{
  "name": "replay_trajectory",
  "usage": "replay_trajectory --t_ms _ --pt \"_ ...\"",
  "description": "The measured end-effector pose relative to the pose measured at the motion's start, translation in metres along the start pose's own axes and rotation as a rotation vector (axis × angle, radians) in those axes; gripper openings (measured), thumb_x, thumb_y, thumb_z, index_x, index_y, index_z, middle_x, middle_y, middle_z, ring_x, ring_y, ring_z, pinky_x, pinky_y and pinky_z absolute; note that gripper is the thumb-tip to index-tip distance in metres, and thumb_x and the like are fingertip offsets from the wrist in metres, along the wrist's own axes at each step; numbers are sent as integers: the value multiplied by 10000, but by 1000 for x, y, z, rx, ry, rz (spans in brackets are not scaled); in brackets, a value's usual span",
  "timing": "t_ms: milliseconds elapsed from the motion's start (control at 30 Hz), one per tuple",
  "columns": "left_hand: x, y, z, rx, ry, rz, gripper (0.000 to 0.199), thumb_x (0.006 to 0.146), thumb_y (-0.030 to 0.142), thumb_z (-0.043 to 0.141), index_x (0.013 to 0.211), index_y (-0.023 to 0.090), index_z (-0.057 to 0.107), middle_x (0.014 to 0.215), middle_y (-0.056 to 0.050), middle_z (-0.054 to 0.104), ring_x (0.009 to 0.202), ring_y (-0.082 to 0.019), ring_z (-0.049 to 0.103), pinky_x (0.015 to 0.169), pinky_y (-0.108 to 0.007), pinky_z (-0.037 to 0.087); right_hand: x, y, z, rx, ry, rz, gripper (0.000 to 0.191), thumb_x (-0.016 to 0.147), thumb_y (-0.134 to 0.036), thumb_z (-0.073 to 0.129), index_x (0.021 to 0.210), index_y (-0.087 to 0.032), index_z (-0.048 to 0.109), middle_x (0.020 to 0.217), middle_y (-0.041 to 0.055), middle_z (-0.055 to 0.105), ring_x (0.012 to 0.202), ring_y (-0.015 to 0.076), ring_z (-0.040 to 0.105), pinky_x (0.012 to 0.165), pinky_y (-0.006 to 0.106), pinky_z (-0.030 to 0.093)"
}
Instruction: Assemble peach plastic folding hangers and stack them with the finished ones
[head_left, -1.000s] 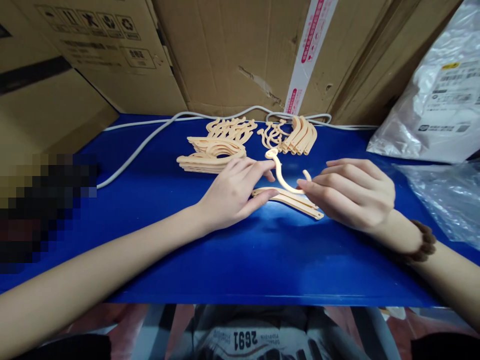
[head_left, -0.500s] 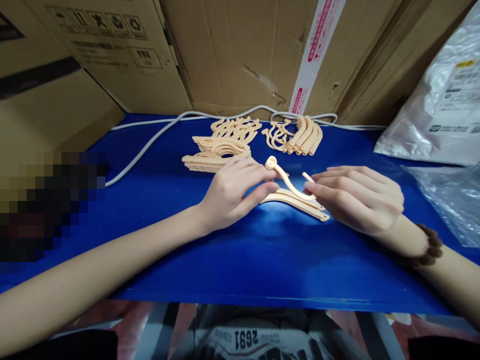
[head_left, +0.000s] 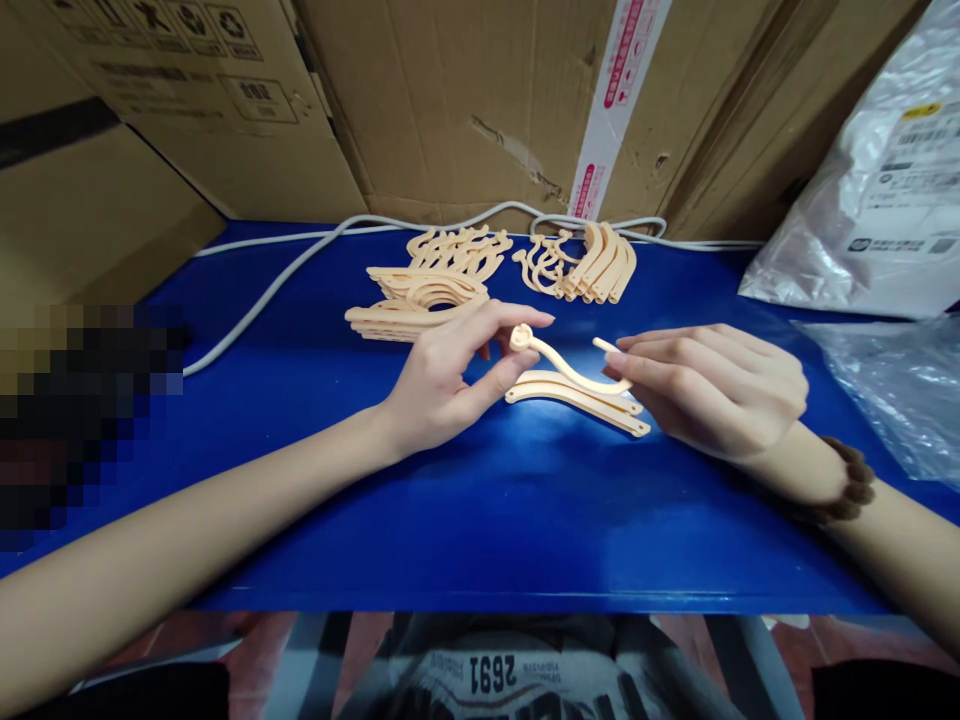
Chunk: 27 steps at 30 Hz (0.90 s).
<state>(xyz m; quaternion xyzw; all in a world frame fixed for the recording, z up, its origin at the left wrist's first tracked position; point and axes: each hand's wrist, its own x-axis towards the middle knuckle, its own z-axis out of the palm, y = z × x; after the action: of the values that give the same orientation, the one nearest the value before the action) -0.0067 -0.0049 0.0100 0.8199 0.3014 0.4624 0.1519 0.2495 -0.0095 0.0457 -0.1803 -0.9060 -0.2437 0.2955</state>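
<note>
A thin curved beige hook piece (head_left: pixel 574 374) with a round knob at its left end is pinched at its right side by my right hand (head_left: pixel 712 390). My left hand (head_left: pixel 450 370) has thumb and forefinger spread around the knob end; the thumb tip is at or just beside the knob. Under the hook, two beige curved arms (head_left: pixel 585 402) lie on the blue table (head_left: pixel 480 530). Behind my left hand are stacked beige parts (head_left: pixel 405 318) and a cluster of wavy pieces (head_left: pixel 461 250). Curved bars (head_left: pixel 606 262) lie beside small hooks (head_left: pixel 544 265) farther back.
A white cable (head_left: pixel 277 290) runs along the back of the table before cardboard boxes (head_left: pixel 465 110). Plastic-wrapped packages (head_left: pixel 862 220) stand at the right, with clear plastic film (head_left: pixel 900 390) below. A pixelated dark area (head_left: pixel 82 420) covers the left.
The view has shifted slightly. My left forefinger has lifted and opened away from the knob end of the hook. My right hand still holds the hook.
</note>
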Motion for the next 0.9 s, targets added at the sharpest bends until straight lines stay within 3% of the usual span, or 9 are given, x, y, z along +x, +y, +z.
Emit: replay_trajectory --t_ms 133,300,600,900 --pt "-1 -2 0 31 -18 106 192 989 208 546 1156 147 618 892 -16 678 756 -109 610 724 -216 485 -2 3 5 -30 -1 30 151 907 -104 594 1034 -170 644 835 72 770 717 191 725 553 298 492" --pt "-2 -3 1 73 -109 249 184 982 291 577 1075 141 628 863 -43 696 737 -133 610 698 -240 474 -5 5 12 -62 4 124 101 896 -124 626 960 -201 642 790 35 757 579 153 631 492 301 408" --pt "-3 -3 4 87 -174 297 229 968 382 600 951 159 647 777 -34 700 680 -136 605 641 -249 461 -5 9 16 -47 -41 77 111 959 -160 536 958 -209 636 797 46 732 699 179 627 567 313 432" --pt "-3 0 6 282 -151 395 274 970 393 606 843 157 662 745 -22 704 655 -139 604 629 -249 468 -8 12 24 89 -191 90 284 965 -228 543 1241 -186 592 1010 80 734 791 188 625 680 319 490"
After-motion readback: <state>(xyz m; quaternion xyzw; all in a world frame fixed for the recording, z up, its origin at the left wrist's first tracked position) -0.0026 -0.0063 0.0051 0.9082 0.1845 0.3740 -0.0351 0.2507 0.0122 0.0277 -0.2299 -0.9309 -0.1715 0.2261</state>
